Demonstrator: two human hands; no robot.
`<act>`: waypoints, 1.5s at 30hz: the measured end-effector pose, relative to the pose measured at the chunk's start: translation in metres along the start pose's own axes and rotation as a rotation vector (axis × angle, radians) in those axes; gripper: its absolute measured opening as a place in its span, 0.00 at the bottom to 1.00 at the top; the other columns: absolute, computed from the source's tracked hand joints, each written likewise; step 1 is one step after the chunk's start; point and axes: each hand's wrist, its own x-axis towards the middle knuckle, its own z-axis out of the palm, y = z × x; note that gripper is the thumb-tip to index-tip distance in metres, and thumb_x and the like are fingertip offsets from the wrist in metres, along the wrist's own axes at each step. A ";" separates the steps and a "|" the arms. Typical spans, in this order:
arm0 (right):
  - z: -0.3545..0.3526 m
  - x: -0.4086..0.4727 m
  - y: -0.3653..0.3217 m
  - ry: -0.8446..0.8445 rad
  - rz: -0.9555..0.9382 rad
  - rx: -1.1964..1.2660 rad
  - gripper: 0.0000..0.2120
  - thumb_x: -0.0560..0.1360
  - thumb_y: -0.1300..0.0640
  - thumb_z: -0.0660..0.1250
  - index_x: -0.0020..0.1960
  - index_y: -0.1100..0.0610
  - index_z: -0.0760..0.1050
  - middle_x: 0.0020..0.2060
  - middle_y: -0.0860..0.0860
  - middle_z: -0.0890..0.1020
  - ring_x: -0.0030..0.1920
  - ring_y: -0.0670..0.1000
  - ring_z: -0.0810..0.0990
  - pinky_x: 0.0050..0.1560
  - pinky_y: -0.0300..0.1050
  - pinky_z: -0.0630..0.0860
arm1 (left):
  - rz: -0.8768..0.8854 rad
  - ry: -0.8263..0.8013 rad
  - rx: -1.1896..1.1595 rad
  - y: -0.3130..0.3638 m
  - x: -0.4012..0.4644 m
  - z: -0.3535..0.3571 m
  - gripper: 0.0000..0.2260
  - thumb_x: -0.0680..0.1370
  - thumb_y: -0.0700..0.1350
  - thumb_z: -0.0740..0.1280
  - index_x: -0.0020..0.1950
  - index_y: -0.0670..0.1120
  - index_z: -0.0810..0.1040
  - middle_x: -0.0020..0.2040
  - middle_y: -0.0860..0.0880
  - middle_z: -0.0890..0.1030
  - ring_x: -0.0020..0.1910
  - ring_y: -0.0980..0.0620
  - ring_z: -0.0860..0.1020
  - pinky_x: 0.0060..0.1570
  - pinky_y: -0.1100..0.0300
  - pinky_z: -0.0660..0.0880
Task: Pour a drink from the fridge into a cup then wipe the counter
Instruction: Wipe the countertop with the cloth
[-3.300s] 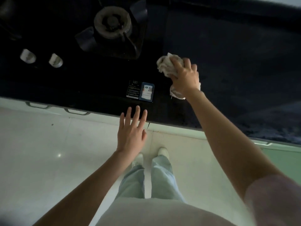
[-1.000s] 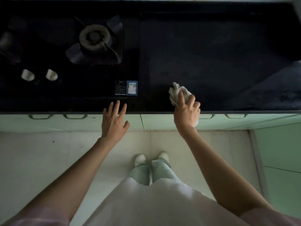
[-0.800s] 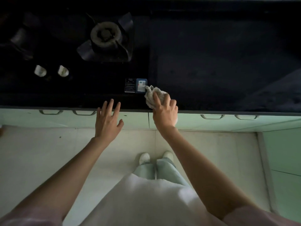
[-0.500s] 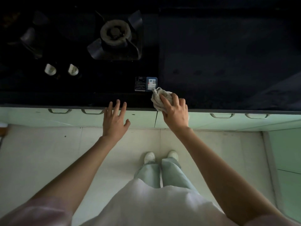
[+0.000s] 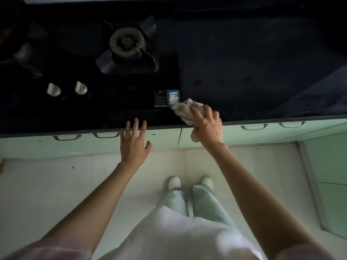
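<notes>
Crumpled pale cloth (image 5: 185, 109) lies bunched under the right hand (image 5: 207, 126), whose fingers curl round it at the counter (image 5: 262, 76) front edge, touching the stove's label sticker (image 5: 170, 98). Unwiped dark surface stretches rightward and back (likely the next sweep). The left hand (image 5: 134, 143) hovers flat, fingers spread, holding nothing.

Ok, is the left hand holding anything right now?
No, the left hand is open with fingers spread over the counter edge, while the right hand grips the cloth.
</notes>
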 end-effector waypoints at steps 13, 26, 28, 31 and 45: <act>-0.003 0.000 -0.008 -0.036 0.069 0.039 0.32 0.68 0.61 0.71 0.69 0.46 0.69 0.63 0.59 0.72 0.50 0.63 0.72 0.44 0.53 0.73 | -0.044 -0.031 0.030 0.008 0.000 -0.006 0.31 0.75 0.48 0.69 0.75 0.43 0.62 0.75 0.38 0.61 0.73 0.34 0.58 0.70 0.38 0.59; -0.073 -0.001 0.235 -0.003 0.421 -0.018 0.29 0.74 0.58 0.65 0.73 0.45 0.63 0.65 0.59 0.67 0.54 0.64 0.69 0.50 0.55 0.71 | 0.188 0.074 -0.056 0.213 0.036 -0.005 0.30 0.75 0.50 0.67 0.75 0.45 0.63 0.76 0.41 0.61 0.74 0.37 0.60 0.70 0.39 0.59; -0.079 -0.001 0.259 -0.008 0.427 -0.043 0.30 0.74 0.58 0.65 0.73 0.44 0.61 0.65 0.58 0.66 0.54 0.63 0.68 0.51 0.55 0.71 | 0.222 0.055 -0.055 0.252 0.048 -0.001 0.30 0.77 0.51 0.65 0.76 0.46 0.60 0.77 0.42 0.59 0.75 0.38 0.57 0.72 0.40 0.55; -0.076 0.001 0.259 -0.025 0.376 -0.074 0.31 0.74 0.58 0.65 0.74 0.44 0.59 0.66 0.57 0.65 0.54 0.62 0.68 0.51 0.53 0.71 | 0.209 -0.026 -0.021 0.287 0.059 0.011 0.30 0.79 0.53 0.61 0.77 0.47 0.56 0.78 0.43 0.54 0.76 0.39 0.52 0.74 0.42 0.51; -0.094 0.000 0.325 0.017 0.363 0.008 0.33 0.67 0.61 0.69 0.71 0.46 0.67 0.62 0.60 0.70 0.51 0.63 0.71 0.45 0.54 0.71 | 0.174 -0.081 0.013 0.296 0.057 0.019 0.34 0.73 0.48 0.70 0.75 0.42 0.62 0.75 0.38 0.60 0.74 0.33 0.57 0.70 0.38 0.59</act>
